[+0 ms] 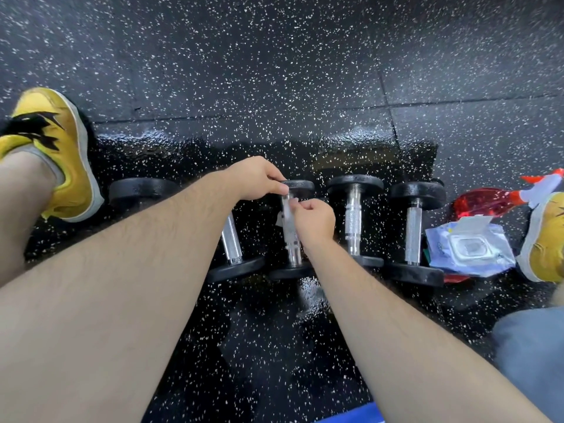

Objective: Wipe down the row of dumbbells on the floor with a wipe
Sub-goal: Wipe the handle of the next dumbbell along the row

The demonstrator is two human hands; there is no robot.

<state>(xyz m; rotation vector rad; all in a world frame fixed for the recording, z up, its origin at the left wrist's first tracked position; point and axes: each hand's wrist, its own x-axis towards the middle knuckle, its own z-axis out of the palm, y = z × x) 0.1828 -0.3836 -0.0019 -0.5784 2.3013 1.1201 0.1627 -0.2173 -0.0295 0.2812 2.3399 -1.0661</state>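
Four black dumbbells with chrome handles lie side by side on the speckled rubber floor [274, 71]. The first dumbbell [232, 242] is partly hidden under my left forearm. Over the handle of the second dumbbell [293, 254] a thin, pale wipe [285, 213] is stretched. My left hand [259, 178] pinches its far end beside the far weight head. My right hand [311, 219] pinches the wipe against the middle of the handle. The third dumbbell [353, 221] and fourth dumbbell [413, 233] lie untouched to the right.
A blue-and-white wipe pack [467, 248] with its flap lifted lies right of the fourth dumbbell. Behind it lies a red spray bottle [488, 203]. My yellow shoes stand at the far left [58, 154] and far right [546, 239]. The floor around the dumbbells looks wet.
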